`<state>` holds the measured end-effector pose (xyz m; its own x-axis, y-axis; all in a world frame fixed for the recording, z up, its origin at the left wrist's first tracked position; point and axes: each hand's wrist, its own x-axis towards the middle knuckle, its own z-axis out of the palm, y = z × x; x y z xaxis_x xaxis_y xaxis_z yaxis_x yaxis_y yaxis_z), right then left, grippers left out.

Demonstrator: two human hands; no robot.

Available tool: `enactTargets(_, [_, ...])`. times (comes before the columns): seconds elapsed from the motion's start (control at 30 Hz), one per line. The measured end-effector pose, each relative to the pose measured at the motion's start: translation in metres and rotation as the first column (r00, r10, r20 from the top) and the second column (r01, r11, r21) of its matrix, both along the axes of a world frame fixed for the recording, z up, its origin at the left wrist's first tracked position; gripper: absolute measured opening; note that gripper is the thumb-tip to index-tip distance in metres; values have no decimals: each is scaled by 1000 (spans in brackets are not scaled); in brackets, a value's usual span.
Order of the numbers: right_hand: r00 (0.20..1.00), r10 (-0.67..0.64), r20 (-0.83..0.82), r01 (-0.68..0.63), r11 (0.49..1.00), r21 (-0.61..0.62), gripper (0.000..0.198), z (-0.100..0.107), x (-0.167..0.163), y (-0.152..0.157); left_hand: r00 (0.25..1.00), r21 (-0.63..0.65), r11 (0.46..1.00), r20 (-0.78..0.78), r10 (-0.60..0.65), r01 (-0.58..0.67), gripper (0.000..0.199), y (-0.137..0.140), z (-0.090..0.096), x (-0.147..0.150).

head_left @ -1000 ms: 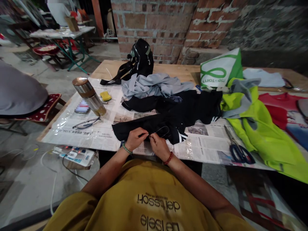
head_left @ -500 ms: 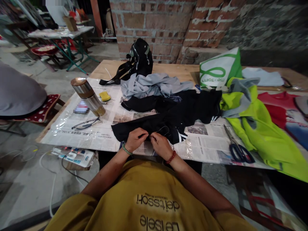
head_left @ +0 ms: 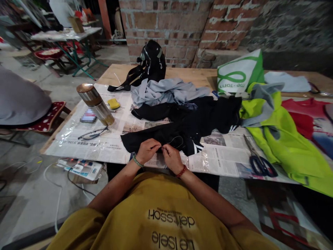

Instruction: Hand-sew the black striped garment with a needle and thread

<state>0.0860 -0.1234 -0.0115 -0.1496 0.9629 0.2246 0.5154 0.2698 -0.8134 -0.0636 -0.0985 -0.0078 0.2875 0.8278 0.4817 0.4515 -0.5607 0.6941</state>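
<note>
Black trousers or a similar black garment (head_left: 166,133) with white stripes lie across the newspaper-covered table in front of me. My left hand (head_left: 148,151) is closed in a pinch at the garment's near edge. Right beside it, my right hand (head_left: 172,158) also pinches, its fingertips almost touching the left ones. A thin pale thread (head_left: 179,138) loops over the black cloth from the right fingertips. Whatever lies between the left fingertips is too small to make out, and any needle is hidden.
Scissors (head_left: 260,161) lie to the right beside a yellow-green garment (head_left: 283,142). Leftward stand a steel flask (head_left: 97,106), glasses (head_left: 93,133) and a yellow sponge (head_left: 113,103). Grey cloth (head_left: 169,91), a black bag (head_left: 153,62) and a white-green bag (head_left: 239,74) sit behind. A person (head_left: 23,97) sits at left.
Both hands stay pinched close together at almost the same spot. The right wrist has turned slightly inward; the view has shifted a little.
</note>
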Motion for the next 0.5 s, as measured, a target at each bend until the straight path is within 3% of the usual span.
enactTargets(0.27, [999, -52, -8, 52, 998, -18, 17, -5, 2, 2, 997, 55, 996, 0, -74, 74, 13, -2, -1, 4])
enactTargets(0.5, [989, -94, -110, 87, 994, -72, 19, -2, 3, 2, 999, -41, 998, 2, 51, -51, 13, -1, 3, 6])
